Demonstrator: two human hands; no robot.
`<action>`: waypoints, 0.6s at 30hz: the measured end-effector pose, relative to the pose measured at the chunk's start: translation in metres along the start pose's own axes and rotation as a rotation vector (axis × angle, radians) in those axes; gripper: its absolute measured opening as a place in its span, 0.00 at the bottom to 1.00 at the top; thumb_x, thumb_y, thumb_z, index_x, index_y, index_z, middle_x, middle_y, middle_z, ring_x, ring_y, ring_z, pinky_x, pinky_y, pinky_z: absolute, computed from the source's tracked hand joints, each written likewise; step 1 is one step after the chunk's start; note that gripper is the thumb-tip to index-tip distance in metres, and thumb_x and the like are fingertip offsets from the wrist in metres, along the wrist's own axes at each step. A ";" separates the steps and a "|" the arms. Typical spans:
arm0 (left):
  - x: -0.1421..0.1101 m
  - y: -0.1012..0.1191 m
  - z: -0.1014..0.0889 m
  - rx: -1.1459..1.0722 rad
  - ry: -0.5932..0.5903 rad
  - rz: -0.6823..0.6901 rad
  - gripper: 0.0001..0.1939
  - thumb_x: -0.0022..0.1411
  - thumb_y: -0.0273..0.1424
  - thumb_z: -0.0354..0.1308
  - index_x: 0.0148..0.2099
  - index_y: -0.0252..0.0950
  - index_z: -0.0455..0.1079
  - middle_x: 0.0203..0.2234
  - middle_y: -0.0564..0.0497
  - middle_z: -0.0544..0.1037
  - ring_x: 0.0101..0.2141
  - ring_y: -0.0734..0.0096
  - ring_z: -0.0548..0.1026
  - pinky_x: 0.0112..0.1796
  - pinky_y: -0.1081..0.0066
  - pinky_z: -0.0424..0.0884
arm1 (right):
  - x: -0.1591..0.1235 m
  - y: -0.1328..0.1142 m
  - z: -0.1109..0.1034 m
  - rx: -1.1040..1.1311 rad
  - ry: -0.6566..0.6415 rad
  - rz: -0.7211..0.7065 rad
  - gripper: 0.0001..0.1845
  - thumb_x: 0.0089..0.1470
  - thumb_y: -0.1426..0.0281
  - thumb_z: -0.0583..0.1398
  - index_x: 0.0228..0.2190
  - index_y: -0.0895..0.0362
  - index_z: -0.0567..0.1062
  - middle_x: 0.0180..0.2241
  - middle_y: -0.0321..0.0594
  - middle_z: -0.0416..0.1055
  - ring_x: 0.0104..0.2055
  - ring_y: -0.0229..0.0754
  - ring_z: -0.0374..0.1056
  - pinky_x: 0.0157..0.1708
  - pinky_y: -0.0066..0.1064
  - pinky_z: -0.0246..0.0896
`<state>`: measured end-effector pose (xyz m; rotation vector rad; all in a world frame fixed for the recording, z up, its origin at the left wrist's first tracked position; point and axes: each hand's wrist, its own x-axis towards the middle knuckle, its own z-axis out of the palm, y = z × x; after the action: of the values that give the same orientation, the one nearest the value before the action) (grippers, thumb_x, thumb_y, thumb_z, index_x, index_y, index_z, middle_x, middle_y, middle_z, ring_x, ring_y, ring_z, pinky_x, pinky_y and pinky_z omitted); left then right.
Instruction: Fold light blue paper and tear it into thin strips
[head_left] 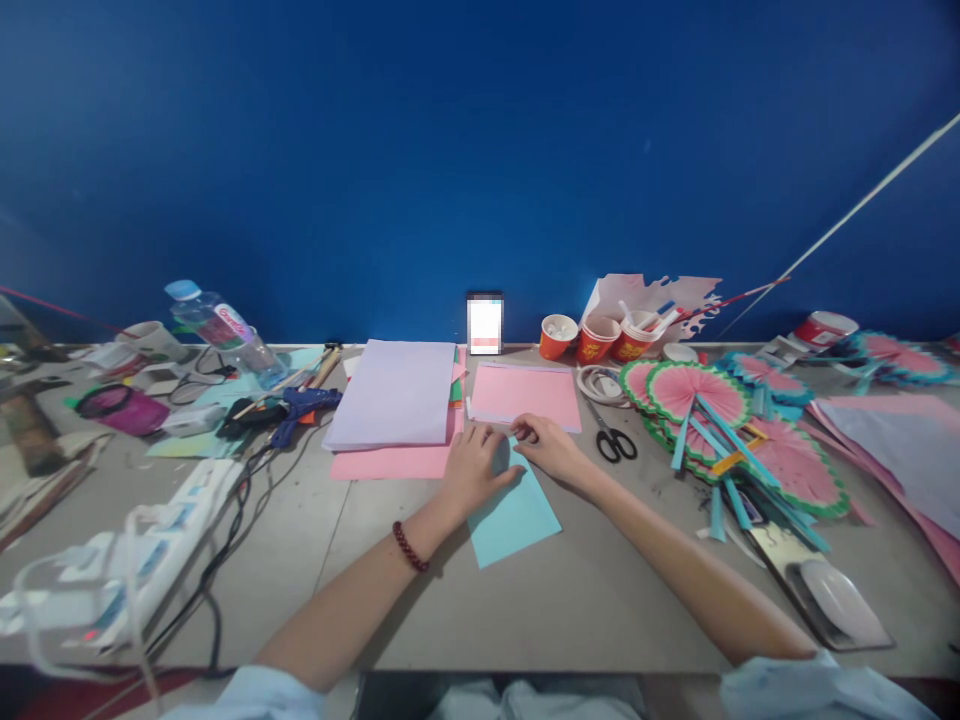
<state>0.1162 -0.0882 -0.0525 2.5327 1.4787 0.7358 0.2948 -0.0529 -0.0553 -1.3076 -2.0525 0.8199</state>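
Observation:
A light-blue sheet of paper [517, 520] lies at an angle on the table in front of me. My left hand [476, 468] rests flat over its left part, fingers stretched out and thumb apart, with a dark red bead bracelet on the wrist. At the sheet's far edge, the curled fingers of my right hand [551, 448] close on the paper near its top corner; the fingertips are small and partly hidden. Just beyond the hands is a pink sheet [525, 393]. Black-handled scissors [616, 443] lie to the right of my right hand.
A lilac paper stack [397, 395] sits left of the hands. A phone [485, 325] leans against the blue wall. Red paper cups [598, 340] stand behind. Pink-green paper fans [697, 395] spread rightward. A glue gun [304, 405], plastic bottle [225, 325] and power strip [165, 550] occupy the left.

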 end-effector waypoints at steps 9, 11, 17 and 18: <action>-0.003 0.006 -0.006 0.046 -0.062 0.167 0.11 0.59 0.34 0.52 0.42 0.35 0.67 0.36 0.45 0.70 0.40 0.60 0.68 0.39 0.61 0.66 | 0.000 -0.006 -0.008 -0.116 -0.019 -0.074 0.05 0.47 0.78 0.59 0.28 0.58 0.73 0.30 0.39 0.69 0.33 0.39 0.65 0.34 0.30 0.59; -0.005 0.012 -0.005 0.024 -0.113 0.215 0.13 0.60 0.36 0.53 0.44 0.35 0.66 0.38 0.44 0.71 0.42 0.59 0.68 0.40 0.61 0.67 | 0.001 -0.005 -0.010 -0.123 -0.013 -0.091 0.05 0.48 0.78 0.59 0.27 0.57 0.74 0.30 0.39 0.69 0.33 0.39 0.65 0.35 0.30 0.59; -0.007 0.019 -0.007 0.002 -0.195 0.252 0.19 0.60 0.37 0.52 0.52 0.36 0.62 0.47 0.42 0.69 0.49 0.56 0.65 0.46 0.58 0.64 | 0.006 0.003 -0.014 -0.111 0.025 -0.094 0.05 0.49 0.78 0.59 0.27 0.58 0.74 0.29 0.39 0.70 0.31 0.38 0.65 0.33 0.29 0.59; -0.007 0.019 -0.008 0.004 -0.205 0.261 0.19 0.61 0.37 0.52 0.53 0.36 0.62 0.48 0.42 0.69 0.50 0.56 0.65 0.47 0.58 0.63 | 0.006 0.004 -0.014 -0.109 0.031 -0.091 0.05 0.49 0.78 0.59 0.27 0.58 0.74 0.29 0.39 0.70 0.30 0.38 0.65 0.32 0.29 0.59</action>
<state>0.1245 -0.1052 -0.0419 2.7390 1.1027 0.4836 0.3052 -0.0430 -0.0487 -1.2664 -2.1408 0.6517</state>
